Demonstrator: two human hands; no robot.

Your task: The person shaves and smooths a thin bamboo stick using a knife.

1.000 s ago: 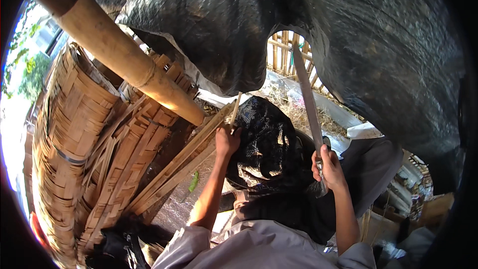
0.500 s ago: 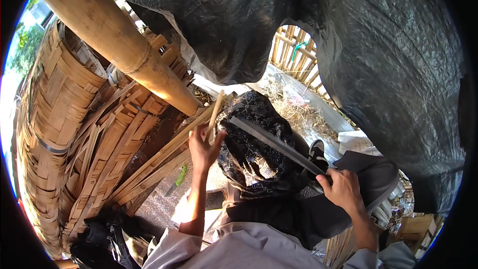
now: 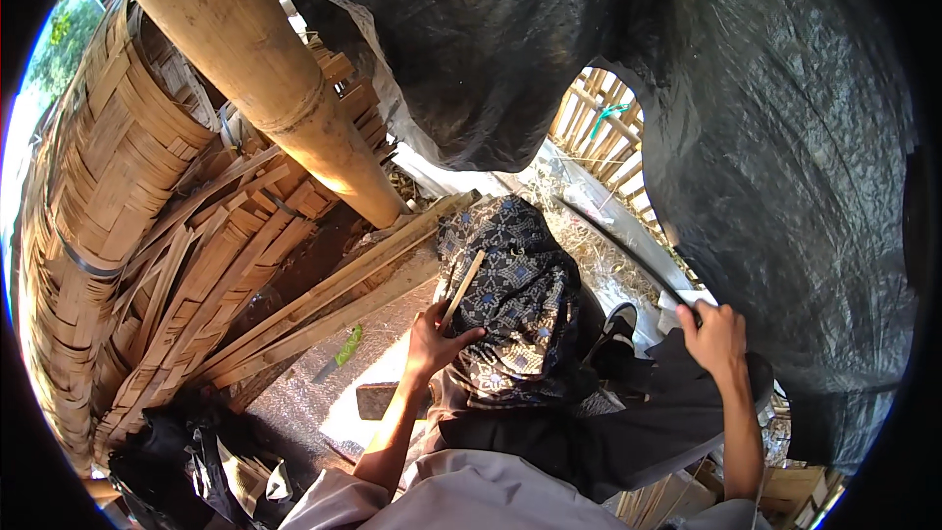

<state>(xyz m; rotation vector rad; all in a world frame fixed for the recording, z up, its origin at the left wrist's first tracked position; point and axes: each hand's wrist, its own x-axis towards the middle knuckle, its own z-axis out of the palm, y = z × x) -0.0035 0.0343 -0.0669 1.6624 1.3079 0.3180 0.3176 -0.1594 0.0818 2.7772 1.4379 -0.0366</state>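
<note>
My left hand (image 3: 435, 341) is closed on the lower end of a short, thin bamboo stick (image 3: 463, 287), which points up and to the right over a dark patterned cloth (image 3: 515, 309) draped on my knee. My right hand (image 3: 714, 336) rests with curled fingers on my other knee in dark trousers (image 3: 628, 427). No blade shows in it, and whether it holds anything is hidden.
A thick bamboo pole (image 3: 265, 88) slants across the upper left. Woven bamboo baskets (image 3: 103, 172) and long bamboo slats (image 3: 329, 294) lie to the left. A black tarpaulin (image 3: 628, 49) hangs overhead. A small green-handled tool (image 3: 343, 348) lies on the ground by black bags (image 3: 186, 451).
The long blade in my right hand swung down toward the stick, then left view. My right hand dropped to my knee. The stick in my left hand looks much shorter.
</note>
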